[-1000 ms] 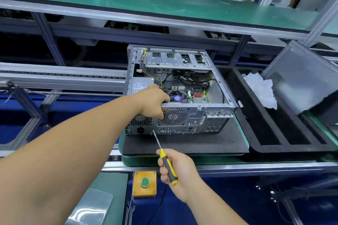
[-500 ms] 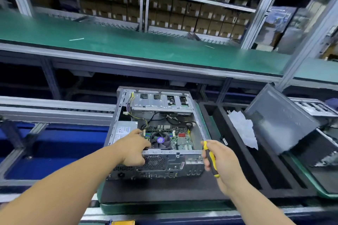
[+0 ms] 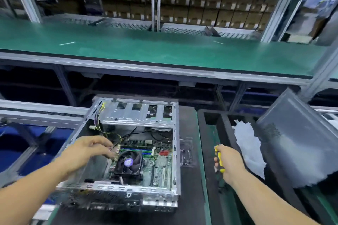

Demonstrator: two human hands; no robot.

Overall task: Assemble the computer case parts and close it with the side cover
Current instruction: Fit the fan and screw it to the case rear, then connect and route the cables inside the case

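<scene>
Steel case: computer case (image 3: 126,153) lies open-side up; my left hand (image 3: 87,150), fingers loosely curled, reaches inside.
Cable risk: I could snag yellow wires (image 3: 109,133) there.
Right of case: right hand (image 3: 228,162) grips screwdriver (image 3: 219,159); it may slip.
Far right: side cover (image 3: 300,137) leans, unfitted.

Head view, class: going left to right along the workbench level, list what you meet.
Left hand → cooler fan → right hand holding the yellow screwdriver → white crumpled sheet → grey side cover.
</scene>
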